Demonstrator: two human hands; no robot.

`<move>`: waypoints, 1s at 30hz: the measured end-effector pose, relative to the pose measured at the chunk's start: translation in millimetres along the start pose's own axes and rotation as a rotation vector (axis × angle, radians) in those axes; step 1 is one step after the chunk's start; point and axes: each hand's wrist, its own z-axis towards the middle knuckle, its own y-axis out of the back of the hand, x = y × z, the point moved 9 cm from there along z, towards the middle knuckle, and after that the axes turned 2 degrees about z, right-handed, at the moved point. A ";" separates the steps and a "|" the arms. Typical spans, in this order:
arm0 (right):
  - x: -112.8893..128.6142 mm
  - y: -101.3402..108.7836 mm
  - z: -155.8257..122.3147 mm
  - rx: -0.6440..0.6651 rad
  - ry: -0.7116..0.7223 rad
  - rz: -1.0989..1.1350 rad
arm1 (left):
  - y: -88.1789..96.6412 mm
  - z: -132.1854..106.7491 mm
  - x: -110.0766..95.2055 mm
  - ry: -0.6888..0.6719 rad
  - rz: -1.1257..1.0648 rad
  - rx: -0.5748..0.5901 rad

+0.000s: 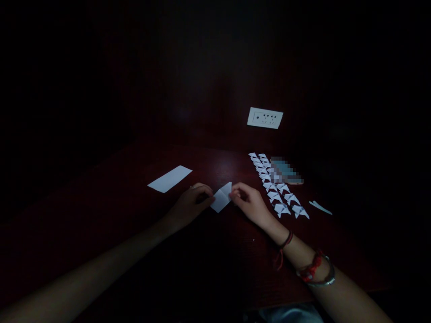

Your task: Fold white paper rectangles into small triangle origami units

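Observation:
A small piece of white paper [221, 200] with a crease across it is held between my two hands, just above the dark red table. My left hand [194, 202] pinches its left edge between thumb and fingers. On the other side, the thumb and fingertips of my right hand [249, 202] grip the right edge. Beyond my left hand lies a flat white paper strip [170, 179]. Two rows of small folded paper figures [274, 196] stand to the right of my right hand.
A phone [288, 171], partly pixelated, lies beside the far folded figures. Thin white paper strips [320, 207] rest at the right. A white socket plate [265, 118] is on the wall behind the table [208, 161]. The surroundings are very dark.

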 end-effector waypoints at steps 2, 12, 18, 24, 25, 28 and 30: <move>15.7 1.1 -2.6 0.007 0.128 -0.133 | 1.2 0.7 -2.9 -0.019 -0.054 -0.006; 21.0 -3.4 -5.1 0.018 0.190 -0.256 | -1.5 -2.2 -7.5 0.011 -0.076 0.026; 27.9 -4.7 -7.7 -0.005 0.180 -0.274 | 5.9 -8.6 -36.4 -0.192 0.166 -0.081; 37.4 -8.3 -10.6 0.013 0.233 -0.268 | 3.4 -12.8 -50.5 -0.276 0.242 -0.098; 37.2 -9.5 -10.6 0.020 0.229 -0.279 | 2.5 -13.1 -50.9 -0.279 0.245 -0.095; 37.6 -11.8 -10.8 0.025 0.237 -0.307 | 1.6 -13.8 -51.2 -0.273 0.248 -0.094; 38.1 -13.0 -11.1 0.025 0.249 -0.324 | 2.7 -14.2 -52.0 -0.271 0.250 -0.103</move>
